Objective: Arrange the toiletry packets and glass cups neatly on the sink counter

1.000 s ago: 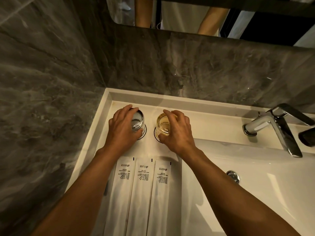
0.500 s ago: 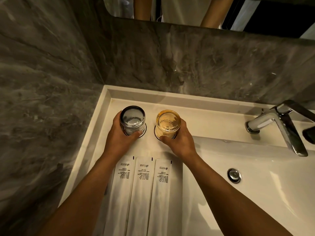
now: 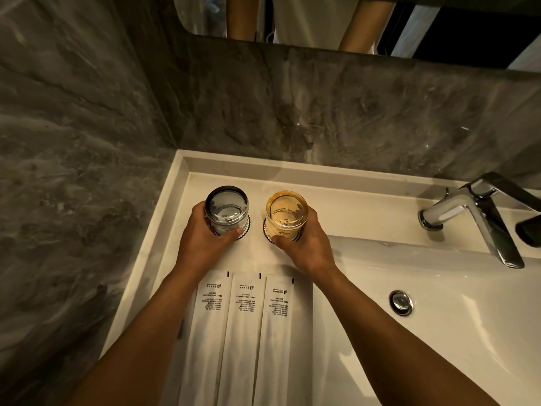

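Two glass cups stand side by side at the back of the white sink counter (image 3: 345,209), each on a round white coaster. My left hand (image 3: 202,241) is wrapped around the grey-tinted cup (image 3: 227,205). My right hand (image 3: 306,244) grips the amber cup (image 3: 287,210). Both cups are upright with their mouths facing up. Nearer to me, three long white toiletry packets lie flat and parallel: the left packet (image 3: 205,332), the middle packet (image 3: 238,341) and the right packet (image 3: 273,344). My forearms cover parts of the outer ones.
A chrome faucet (image 3: 474,218) stands at the right, over the white basin with its round drain (image 3: 401,302). Grey marble walls close in the left side and back. A mirror edge runs along the top. A dark object (image 3: 530,230) sits at the far right.
A second ago my hands covered the tilted cups from above. Now the cups stand upright on their coasters and my hands hold them from the near side.
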